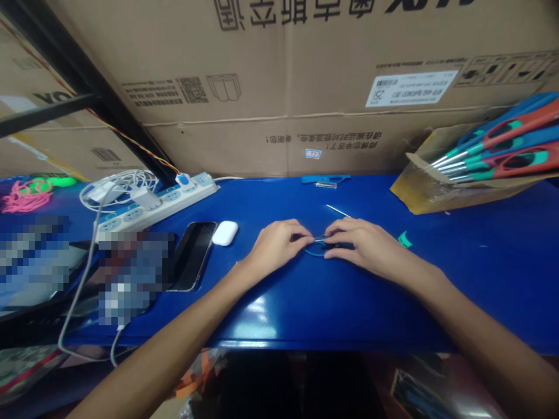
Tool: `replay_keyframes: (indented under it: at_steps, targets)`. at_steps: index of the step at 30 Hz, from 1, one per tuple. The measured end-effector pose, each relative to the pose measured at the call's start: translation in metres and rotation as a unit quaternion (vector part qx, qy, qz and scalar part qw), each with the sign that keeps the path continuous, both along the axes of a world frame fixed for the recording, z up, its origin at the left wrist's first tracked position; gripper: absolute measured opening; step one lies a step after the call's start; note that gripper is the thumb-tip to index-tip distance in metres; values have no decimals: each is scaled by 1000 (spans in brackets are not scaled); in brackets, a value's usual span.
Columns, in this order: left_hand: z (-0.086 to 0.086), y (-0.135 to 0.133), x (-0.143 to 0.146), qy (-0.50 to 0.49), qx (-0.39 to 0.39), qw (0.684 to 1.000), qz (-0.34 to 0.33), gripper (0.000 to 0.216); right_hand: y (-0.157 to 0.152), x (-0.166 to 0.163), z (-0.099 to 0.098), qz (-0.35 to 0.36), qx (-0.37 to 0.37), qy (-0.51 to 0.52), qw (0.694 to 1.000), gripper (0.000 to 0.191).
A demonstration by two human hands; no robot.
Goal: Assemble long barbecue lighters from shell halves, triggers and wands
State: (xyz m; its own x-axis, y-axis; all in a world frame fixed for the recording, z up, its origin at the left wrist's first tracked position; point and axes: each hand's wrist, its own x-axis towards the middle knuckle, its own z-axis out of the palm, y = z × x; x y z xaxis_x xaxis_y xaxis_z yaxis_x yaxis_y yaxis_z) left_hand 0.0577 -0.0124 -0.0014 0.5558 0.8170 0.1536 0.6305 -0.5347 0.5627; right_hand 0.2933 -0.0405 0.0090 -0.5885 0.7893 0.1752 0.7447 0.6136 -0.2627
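Note:
Both my hands meet at the middle of the blue table point(305, 302). My left hand point(277, 244) is closed in a pinch on one end of a small blue scissors-like piece point(317, 247) that lies flat on the table. My right hand point(364, 244) is closed on the other end of the same piece. A blue ring-shaped handle shows between the two hands; my fingers hide the remainder of it.
A cardboard box point(437, 186) of blue and red scissors point(502, 148) stands at the right rear. A phone point(192, 253), white earbud case point(225, 233), power strip point(161, 203) and white cables point(117, 189) lie left. Large cartons point(283, 87) wall the back. A blue part point(325, 179) rests by them.

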Motion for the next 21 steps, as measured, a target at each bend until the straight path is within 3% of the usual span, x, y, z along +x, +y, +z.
replay_keyframes:
  at_steps: [6, 15, 21]
  targets:
    - [-2, 3, -5, 7, 29, 999, -33, 17, 0, -1, 1, -1, -8, 19, 1000, 19]
    - [4, 0, -5, 126, 146, 979, -60, 22, 0, -7, 0, -6, -2, -1, 1000, 20]
    - [5, -1, -2, 134, 133, 981, -31, 20, 1, -6, -2, 6, 12, -3, 1000, 22]
